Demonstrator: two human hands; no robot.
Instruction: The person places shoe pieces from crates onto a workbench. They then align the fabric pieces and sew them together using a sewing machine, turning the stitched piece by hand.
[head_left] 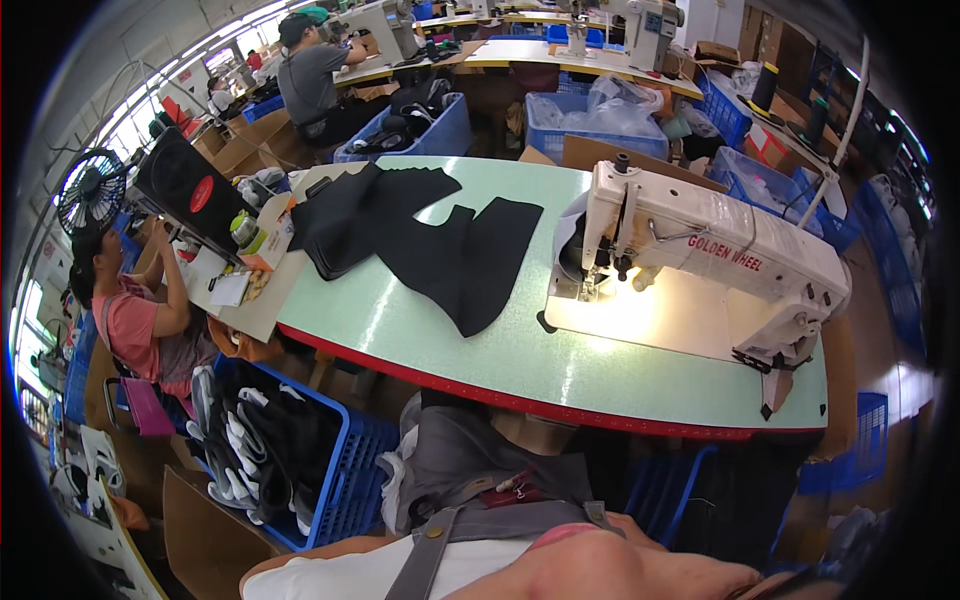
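Note:
Neither of my hands shows; only parts of my upper body and grey apron (470,480) come in at the lower edge. In front of me, black cut fabric pieces (455,255) lie partly overlapping on the pale green table (400,320). Their left part forms a stack, while one broad piece spreads toward the middle. To the right stands a white industrial sewing machine (700,220), its lamp lighting the needle area. No hand touches the fabric or the machine.
A blue crate (345,470) of black and white pieces stands at the lower left. One co-worker in pink (140,320) sits at the left, another in grey (310,80) farther back. More blue bins (600,135) stand behind the table. Thread cones (765,85) are at the right.

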